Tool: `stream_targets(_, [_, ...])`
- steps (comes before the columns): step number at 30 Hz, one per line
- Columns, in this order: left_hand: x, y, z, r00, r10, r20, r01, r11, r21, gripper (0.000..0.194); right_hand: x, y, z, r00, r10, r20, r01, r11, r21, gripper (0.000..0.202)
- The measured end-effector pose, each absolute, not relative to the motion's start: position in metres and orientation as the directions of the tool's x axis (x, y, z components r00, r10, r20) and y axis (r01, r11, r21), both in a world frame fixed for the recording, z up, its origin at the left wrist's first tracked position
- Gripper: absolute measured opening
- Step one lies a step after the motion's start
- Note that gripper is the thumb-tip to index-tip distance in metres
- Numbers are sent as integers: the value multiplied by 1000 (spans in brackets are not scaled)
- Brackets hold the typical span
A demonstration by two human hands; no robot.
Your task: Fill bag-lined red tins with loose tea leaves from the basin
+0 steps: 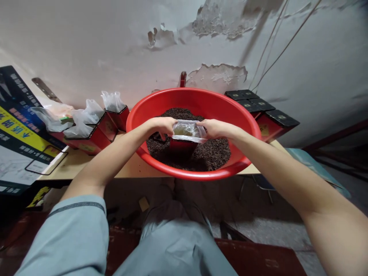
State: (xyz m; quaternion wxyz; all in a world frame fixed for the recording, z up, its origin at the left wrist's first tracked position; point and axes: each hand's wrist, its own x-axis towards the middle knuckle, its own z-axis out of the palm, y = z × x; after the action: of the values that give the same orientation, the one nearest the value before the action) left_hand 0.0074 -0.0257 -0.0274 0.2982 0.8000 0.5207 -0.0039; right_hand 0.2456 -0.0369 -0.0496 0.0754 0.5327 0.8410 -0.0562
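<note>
A large red basin (189, 175) holds dark, loose grains (215, 155). Inside it stands a dark red box (182, 148) whose clear plastic liner bag (188, 130) is spread open at the top. My left hand (166, 125) pinches the left edge of the liner, and my right hand (211, 128) grips its right edge. Through the plastic the inside of the box looks yellowish. A dark object lies in the grains just below my left hand; I cannot make out what it is.
Red boxes (87, 142) with plastic bags sticking out stand left of the basin on the wooden table (138, 168). Closed boxes with black lids (281, 118) are at the right. A large printed carton (23, 130) is at the far left. Behind is a peeling wall.
</note>
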Motion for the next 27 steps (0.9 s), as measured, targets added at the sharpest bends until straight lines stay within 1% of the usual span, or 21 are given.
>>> stream_targets(2, [5, -19, -31, 475, 810, -344, 817, -262, 514, 86, 249, -32, -55, -421, 884, -206, 907, 411, -89, 83])
stream_targets(5, [-5, -12, -36, 561, 727, -395, 789, -326, 521, 98, 251, -33, -62, -438, 877, -199, 889, 390, -238, 86])
stream_targets(8, [-18, -9, -46, 643, 655, -397, 737, -388, 554, 108, 249, -38, -67, -455, 870, -191, 857, 370, -357, 82])
stream_targets(10, [-27, -9, -58, 650, 665, -368, 726, -399, 560, 120, 248, -41, -69, -482, 858, -176, 825, 377, -420, 78])
stream_targets(12, [-36, -11, -70, 641, 694, -327, 715, -385, 584, 134, 246, -45, -73, -507, 850, -143, 785, 387, -484, 79])
stream_targets(13, [-39, -13, -75, 641, 699, -318, 699, -359, 619, 138, 246, -47, -75, -513, 851, -111, 763, 393, -513, 82])
stream_targets(15, [-45, -16, -78, 650, 684, -332, 648, -271, 712, 134, 244, -51, -78, -534, 845, -42, 718, 426, -551, 86])
stream_targets(16, [-46, -17, -76, 653, 674, -346, 624, -220, 749, 127, 242, -53, -79, -541, 841, -21, 710, 444, -546, 87])
stream_targets(17, [-46, -19, -72, 645, 679, -352, 608, -176, 775, 115, 240, -55, -79, -533, 846, -16, 727, 448, -520, 87])
stream_targets(18, [-44, -20, -68, 618, 707, -343, 601, -144, 786, 98, 237, -58, -78, -506, 862, -37, 770, 431, -471, 90])
stream_targets(20, [-37, -24, -58, 495, 820, -289, 633, -113, 766, 65, 230, -64, -73, -406, 905, -125, 883, 354, -308, 94])
stream_targets(21, [-32, -26, -54, 418, 875, -245, 664, -110, 739, 57, 227, -67, -70, -355, 921, -162, 923, 318, -214, 95])
stream_targets(23, [-22, -31, -48, 301, 943, -142, 734, -135, 665, 45, 220, -74, -63, -308, 933, -189, 951, 302, -61, 91])
stream_targets(25, [-16, -36, -46, 271, 961, -49, 780, -189, 597, 31, 216, -78, -58, -317, 933, -168, 945, 326, 29, 82])
stream_targets(26, [-15, -39, -46, 276, 961, -20, 787, -214, 579, 30, 215, -80, -56, -324, 933, -156, 940, 336, 54, 79])
stream_targets(27, [-15, -41, -46, 285, 959, -8, 790, -230, 569, 35, 215, -80, -56, -331, 932, -149, 937, 343, 66, 77])
